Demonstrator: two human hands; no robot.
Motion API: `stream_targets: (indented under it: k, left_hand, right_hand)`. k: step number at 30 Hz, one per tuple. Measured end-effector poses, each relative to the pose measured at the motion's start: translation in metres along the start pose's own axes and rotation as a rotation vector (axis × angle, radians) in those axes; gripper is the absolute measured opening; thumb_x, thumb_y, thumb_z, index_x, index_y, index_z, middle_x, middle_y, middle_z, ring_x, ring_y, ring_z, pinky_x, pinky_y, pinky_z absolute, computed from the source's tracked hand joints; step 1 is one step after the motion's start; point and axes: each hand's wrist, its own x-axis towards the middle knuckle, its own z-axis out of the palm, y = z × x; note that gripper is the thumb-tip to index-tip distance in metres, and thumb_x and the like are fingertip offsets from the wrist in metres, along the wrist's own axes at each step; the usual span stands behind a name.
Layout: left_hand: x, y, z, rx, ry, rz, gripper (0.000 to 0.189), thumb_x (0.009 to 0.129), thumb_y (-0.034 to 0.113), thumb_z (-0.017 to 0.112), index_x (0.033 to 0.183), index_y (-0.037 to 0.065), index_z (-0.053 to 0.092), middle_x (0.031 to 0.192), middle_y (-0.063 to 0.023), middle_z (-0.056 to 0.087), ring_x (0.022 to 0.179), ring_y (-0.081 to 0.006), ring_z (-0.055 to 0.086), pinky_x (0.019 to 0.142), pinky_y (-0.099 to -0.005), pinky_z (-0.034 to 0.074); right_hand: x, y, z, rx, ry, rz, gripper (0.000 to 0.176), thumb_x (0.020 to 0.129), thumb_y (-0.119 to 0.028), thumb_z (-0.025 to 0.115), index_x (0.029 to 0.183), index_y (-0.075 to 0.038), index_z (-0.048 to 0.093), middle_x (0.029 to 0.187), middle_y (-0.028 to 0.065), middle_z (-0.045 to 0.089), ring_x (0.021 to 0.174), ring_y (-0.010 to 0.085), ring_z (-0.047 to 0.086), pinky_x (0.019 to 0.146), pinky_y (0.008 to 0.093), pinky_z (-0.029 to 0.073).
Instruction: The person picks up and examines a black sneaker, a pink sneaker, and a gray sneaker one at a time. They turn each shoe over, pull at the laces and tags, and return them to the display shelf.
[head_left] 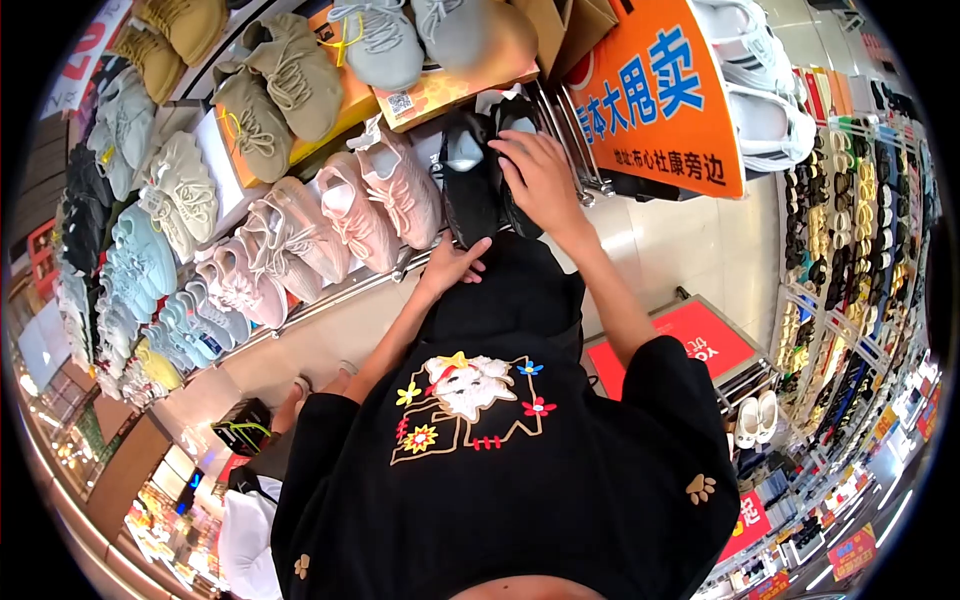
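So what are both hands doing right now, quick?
Left hand: at the toe of the left black shoe; can't tell if it's gripping.
Right hand: fingers bent over the right black shoe; grip can't be told.

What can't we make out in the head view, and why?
Head view:
- Side of the right black shoe: partly hidden by the right hand.
- Upper part of the orange sign: cut off by the top edge.
- Right grey shoe on the box: cut off by the top edge, part blurred.
- Fine print on the lower-right sign: too small to read.
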Motion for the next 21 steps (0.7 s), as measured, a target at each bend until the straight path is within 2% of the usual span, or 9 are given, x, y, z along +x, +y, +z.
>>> stream_targets:
  k: [2, 3, 4, 7, 10, 14, 17, 20, 21]
  left_hand:
    - [-0.008, 0.009, -0.002, 0.187, 0.040, -0.046, 0.099, 0.081, 0.053, 0.066, 0.138, -0.012, 0.019, 0.077, -0.0157, 0.065, 0.051, -0.0166, 0.061, 0.046, -0.0241, 0.050]
    - [-0.011, 0.010, -0.005, 0.252, 0.054, -0.022, 0.101, 0.081, 0.051, 0.066, 0.139, -0.014, 0.015, 0.069, -0.0131, 0.064, 0.050, -0.0159, 0.060, 0.044, -0.0239, 0.048]
    - [-0.011, 0.009, -0.008, 0.264, 0.051, -0.018, 0.101, 0.081, 0.051, 0.066, 0.139, -0.014, 0.015, 0.069, -0.0131, 0.064, 0.050, -0.0159, 0.060, 0.044, -0.0239, 0.048]
    - [-0.010, 0.001, -0.013, 0.477, 0.172, 0.178, 0.096, 0.080, 0.048, 0.068, 0.136, -0.015, 0.022, 0.070, -0.0101, 0.063, 0.051, -0.0153, 0.060, 0.046, -0.0240, 0.048]
    - [-0.005, 0.000, -0.004, 0.455, 0.254, 0.235, 0.088, 0.079, 0.050, 0.069, 0.124, -0.017, 0.033, 0.069, -0.0127, 0.065, 0.055, -0.0179, 0.064, 0.056, -0.0271, 0.051]
    - [-0.003, 0.003, -0.008, 0.500, 0.257, 0.226, 0.089, 0.078, 0.048, 0.070, 0.122, -0.019, 0.032, 0.073, -0.0134, 0.066, 0.057, -0.0177, 0.064, 0.057, -0.0268, 0.051]
    - [-0.003, 0.004, -0.011, 0.453, 0.196, 0.252, 0.086, 0.079, 0.045, 0.071, 0.121, -0.019, 0.032, 0.075, -0.0135, 0.065, 0.060, -0.0169, 0.065, 0.059, -0.0263, 0.051]
    - [0.008, -0.006, -0.005, 0.240, 0.095, 0.235, 0.085, 0.080, 0.042, 0.072, 0.122, -0.018, 0.030, 0.077, -0.0136, 0.065, 0.065, -0.0162, 0.065, 0.062, -0.0256, 0.051]
    - [0.011, -0.005, -0.004, 0.218, 0.076, 0.187, 0.085, 0.081, 0.042, 0.070, 0.126, -0.015, 0.026, 0.085, -0.0143, 0.065, 0.072, -0.0159, 0.064, 0.065, -0.0245, 0.050]
  right_hand:
    - [-0.015, -0.009, 0.003, -0.082, 0.224, 0.235, 0.030, 0.086, -0.014, 0.058, 0.115, -0.006, 0.059, 0.119, 0.0113, 0.056, 0.112, 0.0308, 0.050, 0.097, 0.0408, 0.037]
    - [-0.025, -0.006, 0.007, -0.067, 0.240, 0.315, 0.050, 0.084, -0.021, 0.064, 0.128, -0.004, 0.047, 0.129, 0.0175, 0.048, 0.119, 0.0354, 0.045, 0.099, 0.0427, 0.035]
    - [-0.034, -0.005, 0.013, -0.068, 0.253, 0.321, 0.050, 0.084, -0.021, 0.064, 0.128, -0.004, 0.047, 0.129, 0.0175, 0.048, 0.119, 0.0354, 0.045, 0.099, 0.0427, 0.035]
    - [-0.060, -0.002, 0.034, 0.006, 0.292, 0.532, 0.090, 0.075, -0.029, 0.075, 0.140, 0.002, 0.022, 0.137, 0.0285, 0.033, 0.126, 0.0429, 0.035, 0.105, 0.0455, 0.031]
    - [-0.078, 0.005, 0.047, 0.066, 0.214, 0.588, 0.093, 0.074, -0.028, 0.075, 0.141, 0.003, 0.019, 0.138, 0.0291, 0.032, 0.128, 0.0431, 0.034, 0.105, 0.0453, 0.031]
    - [-0.083, 0.014, 0.054, 0.014, 0.134, 0.563, 0.091, 0.072, -0.020, 0.075, 0.141, 0.003, 0.020, 0.138, 0.0289, 0.032, 0.128, 0.0434, 0.033, 0.106, 0.0455, 0.030]
    - [-0.077, 0.017, 0.047, 0.042, 0.152, 0.558, 0.085, 0.069, -0.014, 0.072, 0.140, -0.003, 0.027, 0.137, 0.0253, 0.034, 0.125, 0.0428, 0.035, 0.105, 0.0463, 0.031]
    - [-0.072, 0.018, 0.039, -0.023, 0.165, 0.505, 0.080, 0.067, -0.011, 0.071, 0.137, -0.007, 0.033, 0.135, 0.0228, 0.035, 0.124, 0.0427, 0.036, 0.104, 0.0467, 0.032]
    - [-0.071, 0.020, 0.038, -0.005, 0.163, 0.496, 0.079, 0.068, -0.011, 0.070, 0.137, -0.007, 0.033, 0.135, 0.0232, 0.036, 0.124, 0.0423, 0.036, 0.104, 0.0466, 0.032]
